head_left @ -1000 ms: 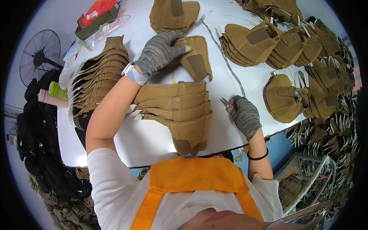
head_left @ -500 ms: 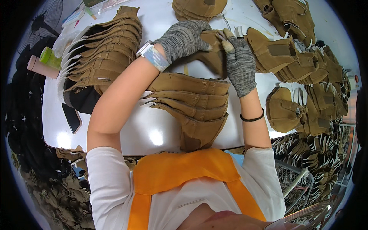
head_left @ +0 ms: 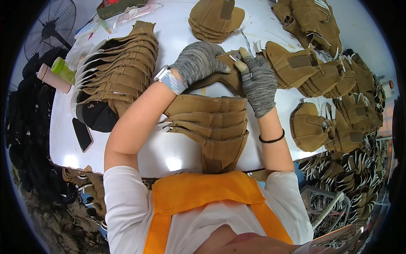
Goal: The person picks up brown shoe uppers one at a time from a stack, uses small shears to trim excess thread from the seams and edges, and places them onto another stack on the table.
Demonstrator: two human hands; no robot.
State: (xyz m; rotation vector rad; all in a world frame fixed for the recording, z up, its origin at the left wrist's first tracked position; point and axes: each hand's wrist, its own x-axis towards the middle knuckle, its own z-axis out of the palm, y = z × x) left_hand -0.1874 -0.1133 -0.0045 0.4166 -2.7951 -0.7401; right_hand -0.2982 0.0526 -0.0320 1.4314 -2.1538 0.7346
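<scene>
A brown suede boot upper [head_left: 231, 79] lies on the white table [head_left: 154, 150] between my hands. My left hand [head_left: 199, 63], in a grey knit glove, grips its far edge with thumb and fingers closed. My right hand [head_left: 259, 86], gloved likewise, pinches a small metal tool [head_left: 234, 58] at the upper's right end; the tool is mostly hidden, so its kind cannot be made out. Just nearer to me, a fanned stack of brown uppers [head_left: 211, 120] lies below my wrists.
A long row of overlapped uppers [head_left: 127, 63] lies left, beside a phone [head_left: 82, 134]. Two cups, pink [head_left: 53, 78] and green [head_left: 63, 70], stand at the left edge. More piles [head_left: 218, 19] lie at the back and right [head_left: 311, 127]. A wire basket [head_left: 323, 207] stands below right.
The view has shifted, so the table sits lower in the picture. My right hand has moved slightly left with the metal tool, closer to my left hand. My left hand keeps its grip.
</scene>
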